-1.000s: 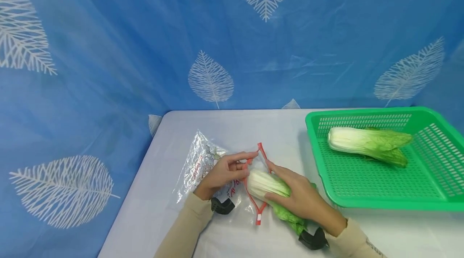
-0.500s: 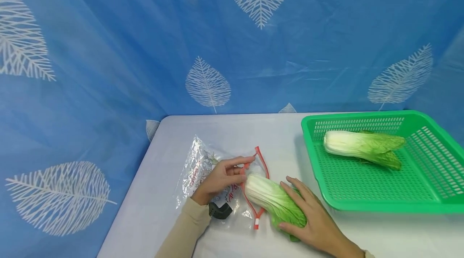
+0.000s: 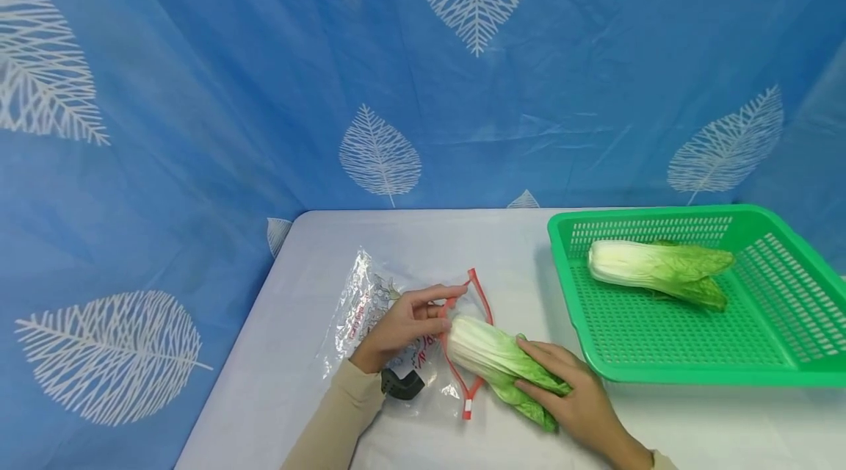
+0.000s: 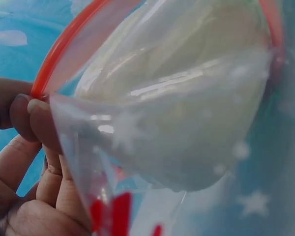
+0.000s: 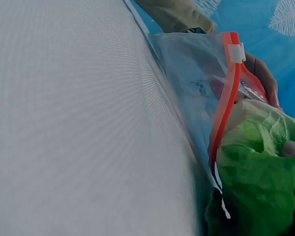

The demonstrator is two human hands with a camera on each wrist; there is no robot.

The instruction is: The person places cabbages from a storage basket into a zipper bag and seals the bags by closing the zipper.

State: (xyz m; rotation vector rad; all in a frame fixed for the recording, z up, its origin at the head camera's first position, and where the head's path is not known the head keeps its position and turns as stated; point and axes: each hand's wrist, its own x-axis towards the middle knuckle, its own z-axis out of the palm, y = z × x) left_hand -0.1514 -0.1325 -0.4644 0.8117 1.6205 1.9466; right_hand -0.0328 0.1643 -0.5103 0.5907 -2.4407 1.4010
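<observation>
A clear zip bag (image 3: 423, 382) with a red slider rim lies on the table, its mouth spread open to the right. My left hand (image 3: 406, 319) pinches the bag's rim; the left wrist view shows thumb and fingertips on the red edge (image 4: 64, 46). A napa cabbage (image 3: 496, 356) points its white base into the mouth, and that base (image 4: 182, 113) shows behind the clear plastic. My right hand (image 3: 575, 396) grips the leafy green end, thumb on the near side and fingers on the far side. In the right wrist view the leaves (image 5: 258, 187) hang beside the rim.
To the right stands a green plastic basket (image 3: 687, 345) with a second napa cabbage (image 3: 654, 268) lying in it. A white cloth covers the table (image 3: 264, 382). Behind it hangs a blue curtain (image 3: 581, 73) with white leaf prints. A white slider (image 5: 236, 52) sits at one end of the bag's rim.
My right hand has slid back from the cabbage's middle to its leafy end and grips it there. The left hand keeps its pinch on the rim. The view has shifted slightly.
</observation>
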